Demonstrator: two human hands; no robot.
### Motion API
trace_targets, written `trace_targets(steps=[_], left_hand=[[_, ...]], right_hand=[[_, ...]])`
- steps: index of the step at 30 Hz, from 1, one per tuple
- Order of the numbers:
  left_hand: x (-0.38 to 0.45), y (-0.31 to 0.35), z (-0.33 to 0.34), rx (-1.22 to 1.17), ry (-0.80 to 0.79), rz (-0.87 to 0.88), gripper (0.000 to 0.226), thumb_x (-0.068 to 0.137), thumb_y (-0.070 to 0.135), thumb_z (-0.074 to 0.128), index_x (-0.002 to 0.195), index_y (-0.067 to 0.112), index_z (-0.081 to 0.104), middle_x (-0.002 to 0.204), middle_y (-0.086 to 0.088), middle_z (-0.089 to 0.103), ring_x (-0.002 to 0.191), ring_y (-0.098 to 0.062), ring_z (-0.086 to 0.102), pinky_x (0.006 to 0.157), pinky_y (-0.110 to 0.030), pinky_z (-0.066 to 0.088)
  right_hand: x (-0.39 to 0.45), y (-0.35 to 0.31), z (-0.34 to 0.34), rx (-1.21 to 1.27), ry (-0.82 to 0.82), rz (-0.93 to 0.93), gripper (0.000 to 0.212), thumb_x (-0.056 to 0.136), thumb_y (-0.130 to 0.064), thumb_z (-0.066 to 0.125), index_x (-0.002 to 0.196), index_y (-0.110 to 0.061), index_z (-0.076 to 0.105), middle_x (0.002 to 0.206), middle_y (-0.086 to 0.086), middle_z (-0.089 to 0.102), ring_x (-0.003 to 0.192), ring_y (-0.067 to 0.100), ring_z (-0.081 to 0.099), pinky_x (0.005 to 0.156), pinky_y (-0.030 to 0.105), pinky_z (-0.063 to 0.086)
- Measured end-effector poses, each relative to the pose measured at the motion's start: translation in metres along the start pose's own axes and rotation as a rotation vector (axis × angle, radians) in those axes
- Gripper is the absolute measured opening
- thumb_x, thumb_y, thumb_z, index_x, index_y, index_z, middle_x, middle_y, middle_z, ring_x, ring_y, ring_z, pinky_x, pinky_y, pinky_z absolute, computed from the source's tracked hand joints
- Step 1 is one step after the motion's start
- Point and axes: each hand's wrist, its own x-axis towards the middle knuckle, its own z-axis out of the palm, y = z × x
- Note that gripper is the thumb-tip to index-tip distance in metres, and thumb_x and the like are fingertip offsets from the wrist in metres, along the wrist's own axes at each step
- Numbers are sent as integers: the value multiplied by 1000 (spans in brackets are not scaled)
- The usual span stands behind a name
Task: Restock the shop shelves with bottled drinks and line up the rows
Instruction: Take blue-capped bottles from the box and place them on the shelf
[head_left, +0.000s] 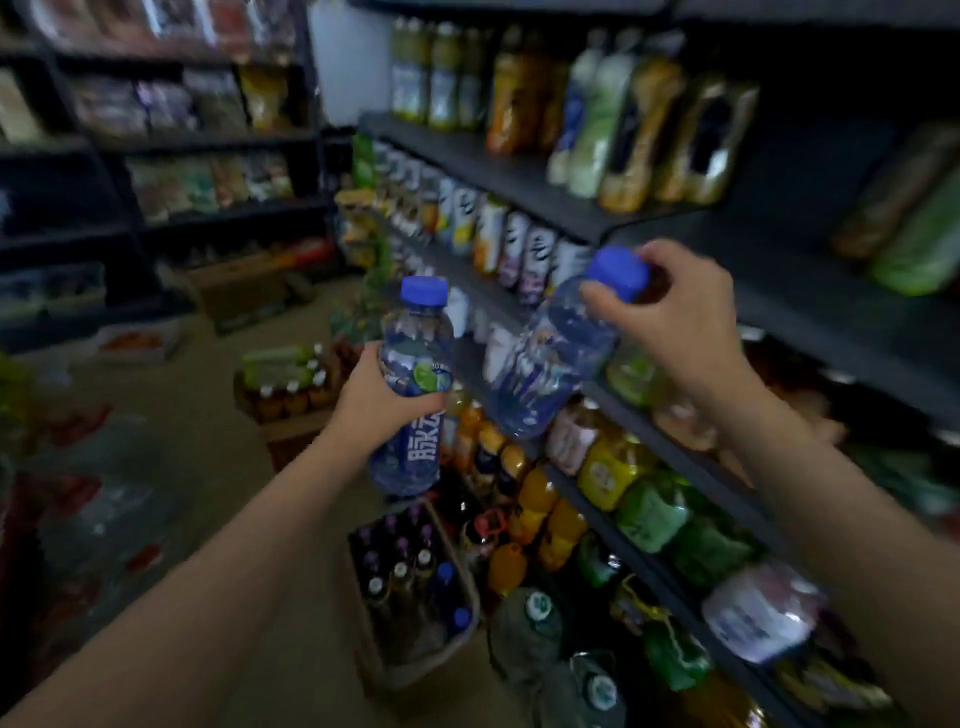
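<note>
Two blue-capped bottles: L hand (387, 397) gripping upright bottle (413, 384); R hand (670, 317) fingers pinching tilted bottle (550, 358) neck. Best straightened upright before shelving.

Two clear blue-tinted bottles with blue caps are held in front of the dark shelves (519, 176). The left bottle (413, 384) stands upright, white characters on its lower label, gripped round its middle. The right bottle (561, 353) tilts, cap up and to the right, held by its neck near the shelf edge.
</note>
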Motion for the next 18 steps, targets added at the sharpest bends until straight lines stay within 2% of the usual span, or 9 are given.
trace_targets(steps=[2, 5, 7, 9, 11, 13, 15, 18], left_hand=[[-26, 46, 18, -17, -64, 57, 62, 68, 7, 79, 115, 17, 40, 94, 8, 54, 94, -19, 56, 77, -29, 42], [-60, 108, 54, -60, -194, 110, 54, 67, 2, 79, 106, 15, 42, 88, 9, 55, 86, -18, 58, 76, -31, 44], [-84, 143, 86, -91, -284, 133, 54, 67, 1, 79, 105, 14, 44, 88, 7, 58, 81, -16, 58, 73, -28, 48], [-111, 172, 121, -139, -371, 141, 50, 68, 0, 78, 101, 18, 45, 87, 8, 58, 75, -11, 58, 65, -23, 47], [-140, 196, 158, -169, -475, 130, 48, 70, 1, 77, 103, 18, 47, 92, 2, 62, 74, -11, 59, 65, -24, 48], [-170, 217, 197, -210, -582, 119, 43, 72, -1, 74, 107, 11, 52, 94, -5, 65, 67, -9, 64, 57, -18, 51], [-202, 238, 237, -223, -658, 137, 32, 73, -2, 72, 95, 15, 56, 85, 0, 64, 56, -2, 64, 48, -13, 49], [-250, 265, 304, -177, -770, 216, 36, 68, 5, 78, 88, 24, 55, 88, 3, 65, 70, -8, 63, 59, -20, 48]], right_hand=[[-9, -12, -65, 92, 165, 123, 25, 78, -34, 71, 80, -12, 58, 67, -1, 51, 67, 10, 44, 58, 17, 32], [-40, -21, -152, 263, 364, 270, 20, 80, -30, 70, 80, -12, 59, 63, -9, 52, 63, 3, 45, 63, 24, 38], [-65, -22, -201, 294, 444, 333, 17, 80, -27, 71, 80, -13, 60, 65, -6, 53, 62, 2, 46, 65, 26, 39], [-87, -17, -244, 356, 493, 423, 27, 72, -38, 74, 78, -16, 59, 71, 2, 56, 68, 11, 51, 68, 36, 43], [-107, -6, -287, 452, 566, 533, 41, 57, -50, 73, 78, -17, 58, 80, 11, 58, 75, 23, 54, 76, 48, 48], [-131, 9, -332, 548, 672, 621, 36, 63, -43, 74, 79, -16, 57, 87, 14, 58, 80, 26, 55, 83, 54, 49], [-159, 21, -378, 584, 774, 678, 25, 77, -32, 72, 80, -17, 53, 92, 15, 57, 82, 27, 54, 79, 47, 48], [-205, 39, -452, 507, 889, 673, 26, 82, -28, 68, 78, -17, 44, 85, 12, 50, 77, 23, 48, 69, 37, 40]])
